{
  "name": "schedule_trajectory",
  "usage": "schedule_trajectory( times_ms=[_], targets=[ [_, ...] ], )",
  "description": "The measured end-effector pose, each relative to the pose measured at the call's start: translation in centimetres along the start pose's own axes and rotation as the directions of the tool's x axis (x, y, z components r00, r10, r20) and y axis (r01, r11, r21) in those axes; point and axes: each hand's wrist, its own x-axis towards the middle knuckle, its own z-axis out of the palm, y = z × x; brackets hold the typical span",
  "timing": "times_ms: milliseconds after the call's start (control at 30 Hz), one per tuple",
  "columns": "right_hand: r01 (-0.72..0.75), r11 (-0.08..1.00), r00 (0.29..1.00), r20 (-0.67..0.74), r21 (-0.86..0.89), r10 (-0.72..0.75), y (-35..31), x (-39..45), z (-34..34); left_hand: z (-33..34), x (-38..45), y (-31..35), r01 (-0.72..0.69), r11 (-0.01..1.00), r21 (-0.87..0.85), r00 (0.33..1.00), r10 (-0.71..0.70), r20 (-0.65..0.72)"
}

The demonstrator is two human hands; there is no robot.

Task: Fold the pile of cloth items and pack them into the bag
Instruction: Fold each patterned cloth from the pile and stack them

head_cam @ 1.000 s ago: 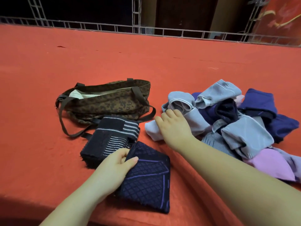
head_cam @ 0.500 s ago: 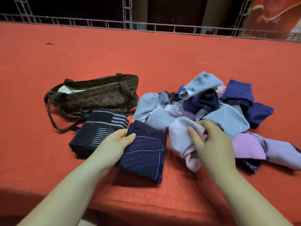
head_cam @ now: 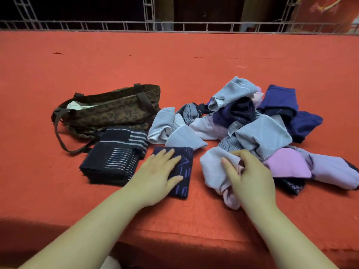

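Note:
A leopard-print bag (head_cam: 108,111) lies on its side at the left, its top open with a pale cloth inside. In front of it sits a folded dark striped cloth (head_cam: 114,154). My left hand (head_cam: 157,175) rests flat with straight fingers on a folded navy cloth with purple lines (head_cam: 184,164). My right hand (head_cam: 250,177) grips a pale lilac cloth (head_cam: 213,169) at the near edge of the pile. The pile of loose cloths (head_cam: 258,125) in grey-blue, navy, lilac and pink spreads to the right.
Everything lies on a red felt surface (head_cam: 174,63), whose front edge runs just below my forearms. A metal lattice railing (head_cam: 174,26) borders the far side. The bag's brown strap (head_cam: 60,138) loops out toward the front left.
My right hand pulled a pale lilac cloth out of the pile toward the near edge. My left hand shifted from gripping the folded navy cloth's edge to lying flat on top of it.

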Motion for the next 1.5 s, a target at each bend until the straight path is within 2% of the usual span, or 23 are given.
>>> schedule_trajectory(
  times_ms=[100, 233, 367, 433, 533, 567, 667, 733, 800, 833, 900, 933, 967, 1133, 1333, 1400, 1500],
  targets=[
    [-0.005, 1.000, 1.000, 0.002, -0.004, 0.005, -0.5, 0.0, 0.5, 2.1, 0.0, 0.3, 0.110, 0.993, 0.035, 0.986, -0.113, 0.126],
    [-0.020, 1.000, 1.000, 0.002, 0.015, 0.020, -0.7, 0.0, 0.4, 2.5, 0.6, 2.3, 0.276, 0.960, 0.048, 0.947, -0.280, 0.158],
    [-0.016, 0.999, 1.000, -0.003, 0.041, 0.016, -0.3, -0.3, 0.2, 2.7, 0.9, 3.3, 0.309, 0.949, 0.052, 0.937, -0.314, 0.155],
    [-0.016, 0.997, 1.000, -0.003, 0.071, 0.016, -0.1, -0.5, 0.0, 2.5, 0.5, 2.8, 0.309, 0.951, -0.016, 0.945, -0.306, 0.114],
    [-0.013, 0.997, 1.000, -0.025, 0.074, 0.015, 0.2, -0.5, -0.3, 2.0, -0.6, 1.5, 0.317, 0.940, -0.126, 0.944, -0.326, -0.053],
    [0.014, 0.999, 0.997, -0.077, 0.042, -0.010, 0.3, -0.4, -0.4, 2.0, -1.1, 1.1, 0.319, 0.934, -0.160, 0.936, -0.337, -0.102],
    [0.210, 0.964, 0.940, -0.239, -0.162, -0.244, -0.3, -0.4, -0.4, 2.2, -2.3, 0.3, 0.306, 0.905, -0.297, 0.911, -0.368, -0.183],
    [0.327, 0.940, 0.922, -0.182, -0.099, -0.341, -1.9, -0.9, 0.4, 2.1, -2.5, 0.0, 0.295, 0.885, -0.360, 0.895, -0.388, -0.220],
    [0.397, 0.918, 0.918, -0.018, -0.012, -0.397, -3.6, -1.8, 2.0, 2.0, -2.5, -0.3, 0.307, 0.868, -0.390, 0.878, -0.416, -0.236],
    [0.417, 0.907, 0.907, 0.100, -0.062, -0.410, -4.2, -2.3, 3.0, 1.9, -2.4, -0.5, 0.318, 0.861, -0.397, 0.869, -0.432, -0.242],
    [0.414, 0.898, 0.874, 0.339, -0.146, -0.348, -4.5, -3.2, 5.0, 1.8, -2.4, -0.8, 0.341, 0.848, -0.405, 0.853, -0.460, -0.244],
    [0.353, 0.926, 0.866, 0.420, -0.131, -0.271, -4.5, -3.5, 5.7, 1.7, -2.4, -0.9, 0.349, 0.843, -0.409, 0.850, -0.469, -0.240],
    [0.291, 0.951, 0.870, 0.441, -0.099, -0.221, -4.3, -3.7, 6.1, 1.6, -2.5, -1.0, 0.357, 0.838, -0.413, 0.848, -0.476, -0.233],
    [0.142, 0.989, 0.910, 0.389, 0.032, -0.143, -4.0, -3.8, 6.7, 1.1, -3.1, -1.1, 0.355, 0.829, -0.432, 0.847, -0.481, -0.227],
    [0.101, 0.971, 0.911, 0.371, 0.217, -0.178, -4.4, -4.6, 7.5, -0.1, -4.1, -1.7, 0.345, 0.869, -0.354, 0.835, -0.456, -0.306],
    [0.123, 0.974, 0.904, 0.384, 0.192, -0.190, -4.2, -4.9, 7.8, 0.3, -4.6, -2.0, 0.362, 0.882, -0.303, 0.854, -0.444, -0.272],
    [0.259, 0.965, 0.926, 0.274, 0.032, -0.258, -4.2, -5.4, 8.1, 1.6, -5.4, -2.1, 0.313, 0.941, -0.129, 0.883, -0.338, -0.325]
  ],
)
